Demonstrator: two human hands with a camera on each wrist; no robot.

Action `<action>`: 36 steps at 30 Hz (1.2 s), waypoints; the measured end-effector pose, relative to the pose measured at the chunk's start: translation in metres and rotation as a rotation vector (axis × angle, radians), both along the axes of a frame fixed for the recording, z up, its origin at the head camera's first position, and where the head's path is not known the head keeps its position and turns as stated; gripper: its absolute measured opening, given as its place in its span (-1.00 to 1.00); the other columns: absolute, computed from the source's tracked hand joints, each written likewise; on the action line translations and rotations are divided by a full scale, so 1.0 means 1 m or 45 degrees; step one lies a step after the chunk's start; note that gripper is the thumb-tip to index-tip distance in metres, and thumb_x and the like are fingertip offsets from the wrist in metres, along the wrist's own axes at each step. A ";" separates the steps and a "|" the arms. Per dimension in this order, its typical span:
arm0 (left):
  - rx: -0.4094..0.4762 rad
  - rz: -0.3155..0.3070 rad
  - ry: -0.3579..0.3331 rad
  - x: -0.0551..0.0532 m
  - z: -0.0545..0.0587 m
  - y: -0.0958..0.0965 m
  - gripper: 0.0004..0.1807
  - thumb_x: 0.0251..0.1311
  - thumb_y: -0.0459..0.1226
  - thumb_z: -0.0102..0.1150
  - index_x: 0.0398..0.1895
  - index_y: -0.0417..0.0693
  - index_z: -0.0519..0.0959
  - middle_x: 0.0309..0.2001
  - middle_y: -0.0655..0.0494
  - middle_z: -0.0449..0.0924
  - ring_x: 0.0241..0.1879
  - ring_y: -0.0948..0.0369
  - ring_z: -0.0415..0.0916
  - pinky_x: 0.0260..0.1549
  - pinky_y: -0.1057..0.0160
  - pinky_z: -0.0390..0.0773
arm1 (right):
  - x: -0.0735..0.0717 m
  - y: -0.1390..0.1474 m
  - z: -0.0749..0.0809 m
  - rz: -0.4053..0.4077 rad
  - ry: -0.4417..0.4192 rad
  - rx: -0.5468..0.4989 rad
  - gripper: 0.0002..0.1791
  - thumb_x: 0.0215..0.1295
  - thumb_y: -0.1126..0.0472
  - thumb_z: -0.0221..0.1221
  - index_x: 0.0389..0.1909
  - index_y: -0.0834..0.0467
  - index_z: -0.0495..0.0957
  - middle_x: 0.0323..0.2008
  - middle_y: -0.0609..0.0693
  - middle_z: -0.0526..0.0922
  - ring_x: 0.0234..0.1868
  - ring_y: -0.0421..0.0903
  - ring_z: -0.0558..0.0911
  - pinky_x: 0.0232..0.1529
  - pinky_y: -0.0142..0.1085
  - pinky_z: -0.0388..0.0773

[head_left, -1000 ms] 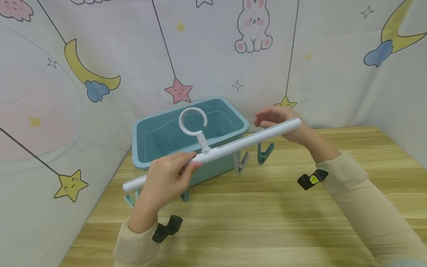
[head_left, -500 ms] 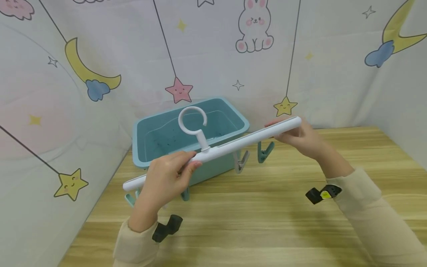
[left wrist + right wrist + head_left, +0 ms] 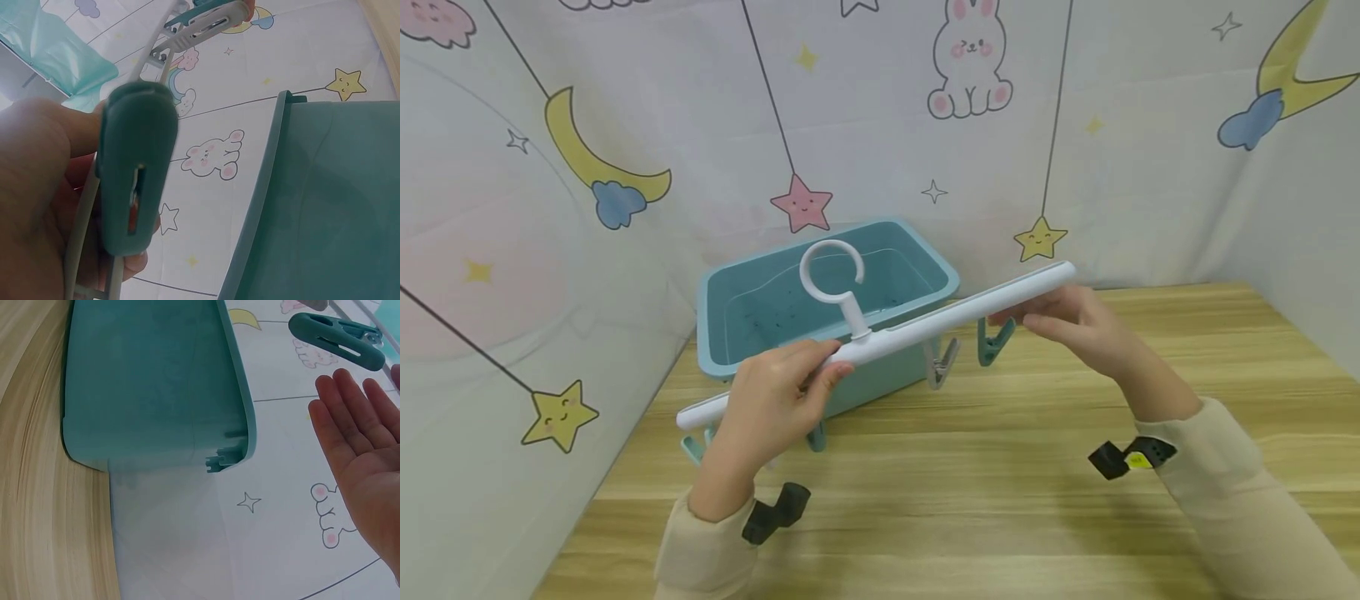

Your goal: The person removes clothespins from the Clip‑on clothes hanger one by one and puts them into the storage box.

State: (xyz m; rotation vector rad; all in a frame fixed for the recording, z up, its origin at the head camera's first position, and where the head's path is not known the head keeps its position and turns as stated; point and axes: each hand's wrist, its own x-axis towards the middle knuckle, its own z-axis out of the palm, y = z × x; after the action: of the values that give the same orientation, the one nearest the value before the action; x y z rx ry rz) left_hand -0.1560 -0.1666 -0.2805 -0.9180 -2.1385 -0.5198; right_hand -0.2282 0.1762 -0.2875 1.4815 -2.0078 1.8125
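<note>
In the head view a white clip hanger point(image 3: 970, 312) is held up at a slant, its right end higher and its round hook upward. My left hand point(image 3: 767, 400) grips the bar just left of the hook, thumb on the near side. Close to that hand, the left wrist view has a teal clip point(image 3: 139, 175). My right hand point(image 3: 1090, 329) is below the bar's right end, beside the outermost teal clip point(image 3: 995, 343). Its fingers look nearly straight in the right wrist view, palm showing, with the teal clip point(image 3: 337, 340) just beyond the fingertips. A grey clip point(image 3: 940, 365) hangs further in.
Behind the hanger, a teal plastic tub point(image 3: 880, 387) stands on the wood-grain table point(image 3: 925, 500). White cloth walls point(image 3: 880, 150) printed with stars, moons and a rabbit rise behind and at the sides. A lighter green clip point(image 3: 692, 450) hangs at the bar's left end.
My right hand has come down from behind the bar's right end to below it, beside the outer teal clip. The left hand and hanger have hardly moved.
</note>
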 end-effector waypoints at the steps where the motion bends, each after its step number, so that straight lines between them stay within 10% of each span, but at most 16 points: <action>1: 0.000 0.000 -0.001 0.000 0.000 0.000 -0.43 0.42 0.07 -0.17 -0.31 -0.21 0.65 -0.63 0.19 0.41 -0.68 0.39 0.22 -0.71 0.44 0.19 | 0.001 0.000 0.000 -0.005 0.004 0.001 -0.58 0.29 0.59 -0.12 0.04 0.22 0.52 -0.12 0.04 0.68 -0.03 -0.14 0.63 0.04 -0.36 0.51; 36: -0.005 -0.033 0.003 -0.001 -0.002 0.003 -0.45 0.42 0.06 -0.17 -0.28 -0.20 0.65 -0.62 0.19 0.42 -0.67 0.38 0.24 -0.70 0.44 0.22 | 0.012 -0.022 -0.009 -0.003 -0.073 -0.046 -0.74 0.39 0.36 0.07 0.02 0.12 0.57 -0.14 0.00 0.68 -0.05 -0.11 0.63 -0.04 -0.37 0.52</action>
State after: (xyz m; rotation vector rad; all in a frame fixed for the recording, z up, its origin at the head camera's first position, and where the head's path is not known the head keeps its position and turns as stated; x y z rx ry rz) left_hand -0.1574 -0.1635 -0.2830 -0.9497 -2.1284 -0.5271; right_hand -0.2160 0.1540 -0.2970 1.4328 -1.9896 1.9007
